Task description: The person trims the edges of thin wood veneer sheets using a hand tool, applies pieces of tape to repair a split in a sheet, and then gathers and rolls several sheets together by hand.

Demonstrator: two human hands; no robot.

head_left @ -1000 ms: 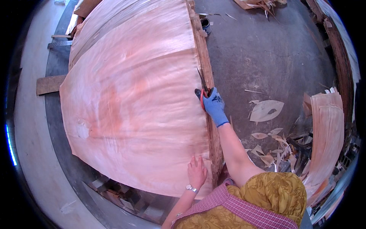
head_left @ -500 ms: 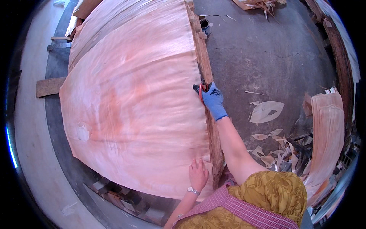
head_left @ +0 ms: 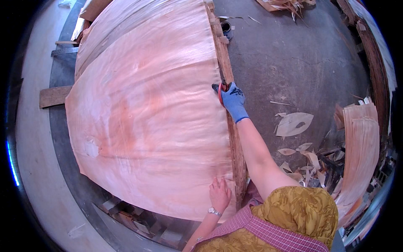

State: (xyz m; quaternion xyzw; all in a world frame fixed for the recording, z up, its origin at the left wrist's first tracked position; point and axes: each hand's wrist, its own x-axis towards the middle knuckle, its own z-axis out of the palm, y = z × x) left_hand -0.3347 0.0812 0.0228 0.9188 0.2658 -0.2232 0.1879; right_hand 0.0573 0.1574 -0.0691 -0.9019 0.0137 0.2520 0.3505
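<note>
A large, wrinkled sheet of pale pinkish wood veneer (head_left: 147, 105) lies on a stack, with a small white torn patch at its left. My right hand (head_left: 232, 101), in a blue glove with dark fingertips, grips red-handled scissors (head_left: 220, 94) at the sheet's right edge, where a rough wooden strip (head_left: 236, 155) runs alongside. The blades point away from me and are mostly hidden there. My left hand (head_left: 220, 193), bare with a wristwatch, lies on the veneer near its lower right corner, fingers apart.
A dark can (head_left: 226, 30) stands beyond the strip. On the grey floor (head_left: 294, 71) lie veneer offcuts (head_left: 289, 124) and scraps. Stacked veneer strips (head_left: 359, 143) are at the right, a dark timber edge (head_left: 373, 84) behind them. A board (head_left: 54, 96) sticks out at the left.
My right hand with the scissors has moved forward along the edge, away from me. My left hand has shifted slightly toward me and to the right.
</note>
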